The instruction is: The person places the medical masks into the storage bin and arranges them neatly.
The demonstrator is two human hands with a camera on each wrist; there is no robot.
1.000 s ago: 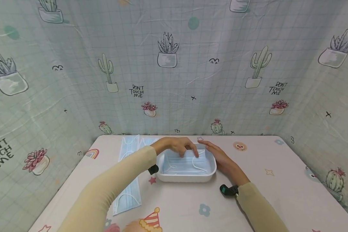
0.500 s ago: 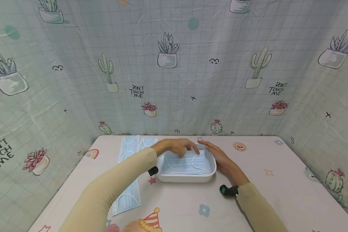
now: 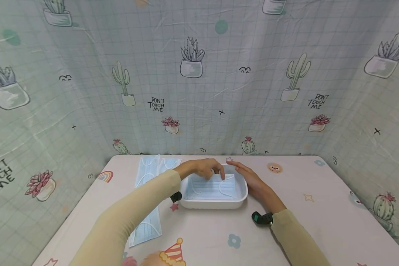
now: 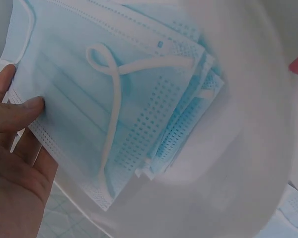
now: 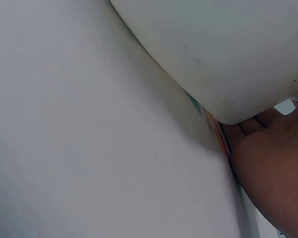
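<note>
Light blue face masks lie stacked inside a white plastic tub at the middle of the table. My left hand reaches over the tub's far side and holds the top mask by its edge. The left wrist view shows the thumb on the mask's face and other fingers behind it. A white ear loop curls across that mask. My right hand lies along the tub's right side, its fingers extended toward the far rim. In the right wrist view the tub wall hides part of those fingers.
More blue masks lie flat on the table to the left of the tub, partly covered by my left forearm. A patterned cloth wall rises behind the table's far edge.
The left fingers have shifted slightly along the mask's far edge, and that edge sits a little lower. The right hand and the tub have stayed in place.
</note>
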